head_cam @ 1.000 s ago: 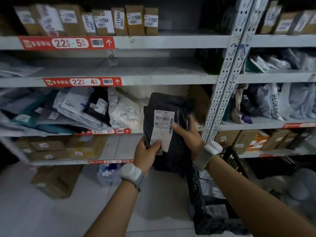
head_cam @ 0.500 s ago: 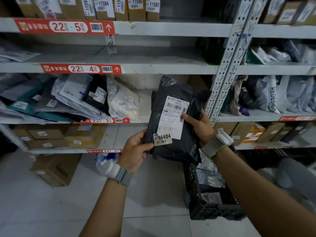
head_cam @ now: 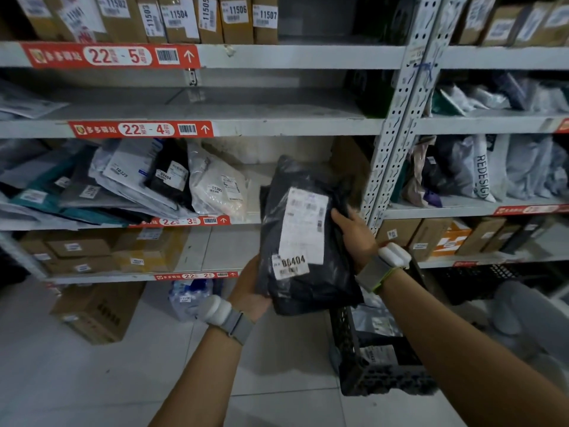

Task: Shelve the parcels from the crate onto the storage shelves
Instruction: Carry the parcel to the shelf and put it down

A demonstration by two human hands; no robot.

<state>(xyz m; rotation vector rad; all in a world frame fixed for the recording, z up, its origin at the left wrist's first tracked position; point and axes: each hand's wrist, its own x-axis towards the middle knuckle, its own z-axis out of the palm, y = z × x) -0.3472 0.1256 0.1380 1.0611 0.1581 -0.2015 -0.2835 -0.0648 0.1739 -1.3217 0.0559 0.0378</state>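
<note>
Held at both sides by left hand and right hand, the parcel is best slid label-out onto the shelf.

The parcel in my grip is glossy black, its label white with black barcodes and digits. The far shelf tags are red with white numerals. The top-shelf boxes are brown cardboard. There is a teal bag at left and an orange-and-white box at right. The near crate is black lattice.

The black parcel hides the fingers of the left hand, and its shipping label is blurred.
</note>
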